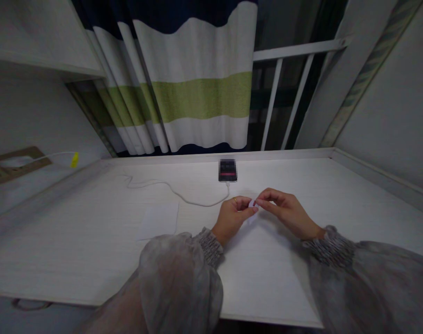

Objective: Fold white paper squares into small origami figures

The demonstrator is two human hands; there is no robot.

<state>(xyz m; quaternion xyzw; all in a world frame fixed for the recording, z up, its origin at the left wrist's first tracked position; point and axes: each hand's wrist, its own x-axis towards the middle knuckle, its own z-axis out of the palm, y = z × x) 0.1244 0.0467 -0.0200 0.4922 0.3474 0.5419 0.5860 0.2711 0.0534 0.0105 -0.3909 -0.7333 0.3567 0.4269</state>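
Note:
Above the middle of the white desk, my left hand [234,216] pinches a small folded piece of white paper [252,217] between thumb and fingers. A ring is on one of its fingers. My right hand [284,208] comes in from the right, thumb and index fingertip closed together at the paper's upper edge. A small dark red spot shows between the hands; what it is I cannot make out. Part of the paper is hidden behind the left fingers. A flat white sheet [159,220] lies on the desk to the left of my left hand.
A phone [227,170] lies at the desk's back, plugged into a white cable [183,197] that curls left. A power strip [18,162] with a yellow-tagged cord is at the far left. Behind the desk [93,260] hang a striped curtain [204,97] and white window bars [272,104].

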